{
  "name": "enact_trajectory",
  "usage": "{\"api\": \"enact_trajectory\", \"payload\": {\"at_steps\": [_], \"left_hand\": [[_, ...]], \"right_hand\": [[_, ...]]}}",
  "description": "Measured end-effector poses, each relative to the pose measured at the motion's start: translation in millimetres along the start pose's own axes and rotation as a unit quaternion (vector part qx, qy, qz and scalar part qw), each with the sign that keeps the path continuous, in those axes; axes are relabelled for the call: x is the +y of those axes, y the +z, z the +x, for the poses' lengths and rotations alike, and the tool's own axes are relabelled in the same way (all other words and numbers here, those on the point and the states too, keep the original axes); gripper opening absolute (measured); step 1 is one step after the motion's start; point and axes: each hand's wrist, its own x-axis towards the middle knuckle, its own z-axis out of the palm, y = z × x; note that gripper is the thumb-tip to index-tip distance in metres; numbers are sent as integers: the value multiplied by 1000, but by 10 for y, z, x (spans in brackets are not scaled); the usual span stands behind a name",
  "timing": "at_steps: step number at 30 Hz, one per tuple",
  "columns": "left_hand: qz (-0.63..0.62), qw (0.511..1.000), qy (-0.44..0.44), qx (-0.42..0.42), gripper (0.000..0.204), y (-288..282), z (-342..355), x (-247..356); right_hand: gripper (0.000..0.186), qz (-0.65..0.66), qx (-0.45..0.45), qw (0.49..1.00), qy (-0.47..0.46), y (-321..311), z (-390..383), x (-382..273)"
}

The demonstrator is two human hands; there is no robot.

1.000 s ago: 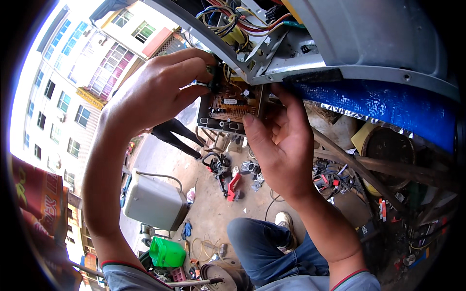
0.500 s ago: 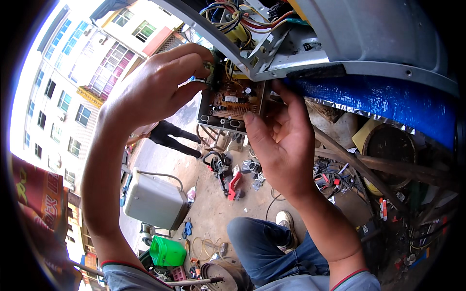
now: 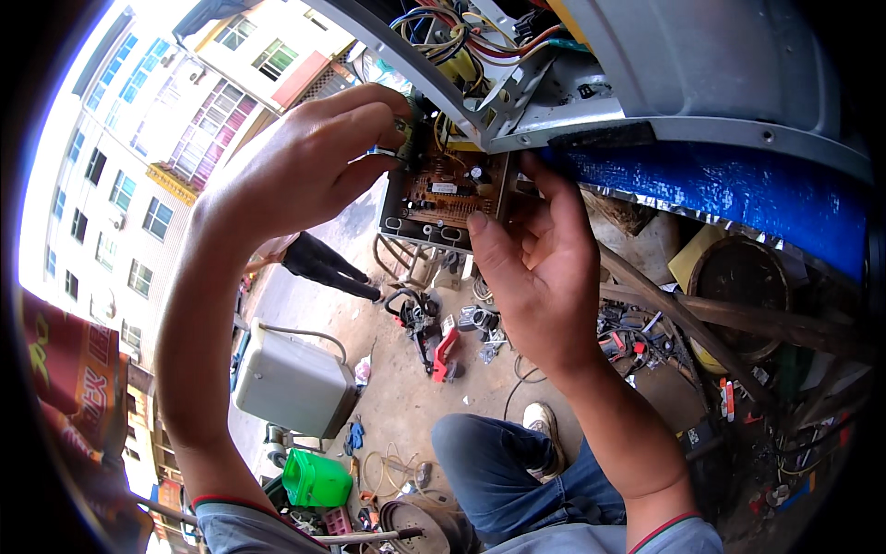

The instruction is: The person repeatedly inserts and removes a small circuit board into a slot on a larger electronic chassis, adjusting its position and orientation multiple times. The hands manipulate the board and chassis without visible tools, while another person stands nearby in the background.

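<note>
Holding the board (image 3: 449,189) up under the casing (image 3: 720,65) with both hands; little has changed over the last second. Right hand (image 3: 549,277) closed on the board's lower right: thumb on the front face, other fingers curled toward the back, tips partly hidden. Left hand (image 3: 309,162) nearly closed, thumb and fingers pinching a small green piece (image 3: 403,143) at the board's upper left; can't tell whether the piece is joined to the board.

Change: more green shows between the left fingertips than a second ago, so that grip or the piece has probably turned slightly. Casing edge sits a bit further right in view; could be casing or camera. Board stays put in its dark tray (image 3: 411,227), component side in view, just below the casing corner. Bystander's legs (image 3: 318,263) have shifted too, apart from the work.

Meaning, as a judgement: board is being kept steady while the left hand does fine work at its edge; no clear progress shows. Wires (image 3: 452,37) hang in the open casing above, near the board; whether any reach it is unclear.
</note>
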Motion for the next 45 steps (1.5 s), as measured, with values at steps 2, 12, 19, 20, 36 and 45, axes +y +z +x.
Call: {"api": "enact_trajectory", "payload": {"at_steps": [2,12,19,20,36,45], "left_hand": [[3,1000,-1,3,13,11,6,-1],[-4,1000,0,-2,11,34,39,26],[13,1000,-16,-3,11,65,64,83],[13,1000,-15,-2,11,62,61,88],[13,999,-7,36,13,98,64,42],[-14,999,-37,6,17,39,72,82]], "right_hand": [[58,-2,3,1000,1,0,2,-3],[56,13,-2,1000,17,1,-16,-55],[55,21,-4,1000,22,-4,-16,-75],[56,13,-2,1000,14,-4,-7,-66],[55,26,-4,1000,15,5,-2,-59],[56,12,-8,1000,16,-9,-9,-77]]}}
